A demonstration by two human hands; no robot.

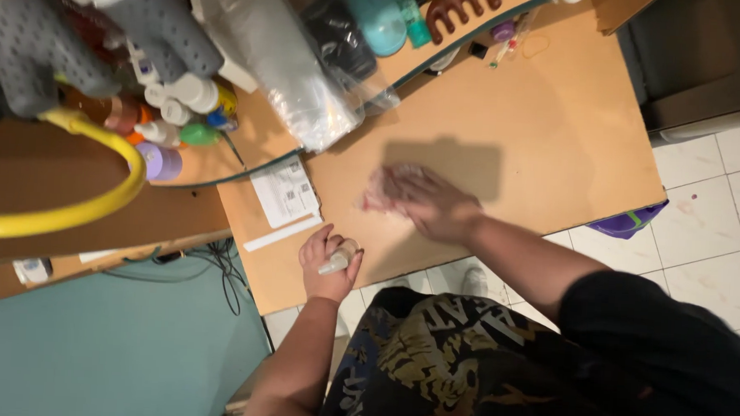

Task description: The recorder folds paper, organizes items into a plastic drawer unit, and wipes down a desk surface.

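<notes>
Two hands are at work on a bare wooden tabletop, seen from above. The right hand lies flat with its fingers spread over a crumpled, pale pinkish cloth, pressing it against the wood; the cloth is thin and bunched, and it shows mostly beyond the fingertips, on the side away from the wrist. Motion blur softens both cloth and fingers, so the cloth's exact outline cannot be told. The left hand is curled closed around a small pale bottle with a whitish body, held tilted, its narrow end pointing toward the cloth. The bottle sits near the cloth but apart from it, with a strip of bare wood between them, nearer the tabletop's front edge than the cloth is.

Just beside the cloth, on the side toward the shelf, lies a white printed paper sheet with a narrow white strip next to it. Beyond the paper from the cloth, a curved glass-edged shelf carries small bottles and tubes in white, green, orange and purple. A clear plastic bag hangs down over the shelf edge, well above the cloth. A yellow hoop curves past the far side of the shelf.
</notes>
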